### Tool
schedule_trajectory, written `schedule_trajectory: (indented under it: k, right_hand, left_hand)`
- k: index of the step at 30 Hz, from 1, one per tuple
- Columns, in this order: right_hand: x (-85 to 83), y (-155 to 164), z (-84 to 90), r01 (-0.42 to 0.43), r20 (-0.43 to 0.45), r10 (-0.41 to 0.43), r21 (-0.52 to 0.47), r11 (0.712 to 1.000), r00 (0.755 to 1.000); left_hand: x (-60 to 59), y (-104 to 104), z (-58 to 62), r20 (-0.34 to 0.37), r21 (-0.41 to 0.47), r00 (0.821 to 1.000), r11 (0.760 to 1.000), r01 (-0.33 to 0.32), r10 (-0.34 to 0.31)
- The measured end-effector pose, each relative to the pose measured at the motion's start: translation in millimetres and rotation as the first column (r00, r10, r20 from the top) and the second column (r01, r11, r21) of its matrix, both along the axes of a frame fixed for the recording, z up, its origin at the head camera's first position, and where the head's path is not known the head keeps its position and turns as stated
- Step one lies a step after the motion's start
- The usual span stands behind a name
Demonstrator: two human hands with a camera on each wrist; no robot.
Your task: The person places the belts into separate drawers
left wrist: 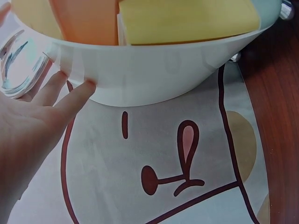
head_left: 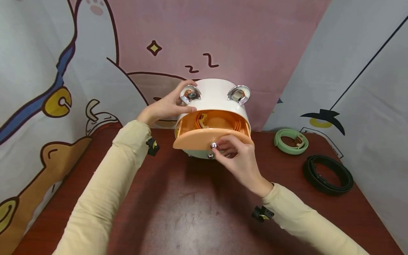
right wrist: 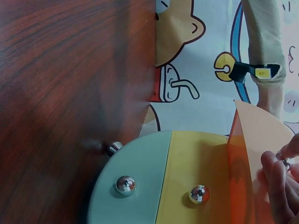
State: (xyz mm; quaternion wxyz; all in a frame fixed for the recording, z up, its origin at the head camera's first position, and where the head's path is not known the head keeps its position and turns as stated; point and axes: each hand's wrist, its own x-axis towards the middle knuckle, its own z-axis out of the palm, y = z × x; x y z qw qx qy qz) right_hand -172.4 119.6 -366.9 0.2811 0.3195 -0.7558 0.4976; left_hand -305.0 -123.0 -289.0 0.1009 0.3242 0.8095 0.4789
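A dark reddish-brown wooden table (head_left: 191, 219) stands against hanging cloth printed with cartoon animals on pink and white. Nearest the person, the right hand (head_left: 237, 161) pinches a small silver knob (head_left: 213, 145) on the orange drawer (head_left: 204, 136) that is pulled out of a round white storage box with chrome ear-shaped handles (head_left: 220, 97); the wrist view shows only fingertips at the frame edge. The box sits toward the table's far edge, near its middle, and coiled orange belts (head_left: 216, 120) lie in the drawer, their number hard to tell. The left hand (head_left: 165, 106) rests on the box's upper left, fingers lightly bent against the white shell beside one chrome handle (head_left: 190, 94). Toward the far right corner lie a coiled pale green belt (head_left: 290, 141) and, nearer the right edge, a coiled black belt (head_left: 328, 174).
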Motion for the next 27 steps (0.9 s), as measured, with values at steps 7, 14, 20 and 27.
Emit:
schedule_trajectory:
  k: [7,14,20,27]
  right_hand:
    - [-5.5,-3,0.8,0.019,0.089,-0.015,-0.048,0.999,0.996]
    - [-10.6,-5,-1.6,0.012,0.119,0.001,-0.111,0.994,0.993]
    - [-13.0,-7,-0.7,0.031,0.171,-0.008,-0.131,0.991,0.985]
    - [-2.6,-15,19.7,0.056,0.155,-0.038,-0.112,0.992,0.987]
  left_hand:
    - [-0.6,-1,-0.1,0.002,0.006,1.000,1.000,0.014,-0.014]
    - [-1.4,-2,-1.1,0.001,0.014,1.000,1.000,0.018,-0.018]
    - [-4.1,-1,-2.2,-0.015,0.026,0.999,0.999,0.035,-0.034]
    - [-4.6,-2,-3.0,-0.003,0.031,0.999,0.999,0.043,-0.043]
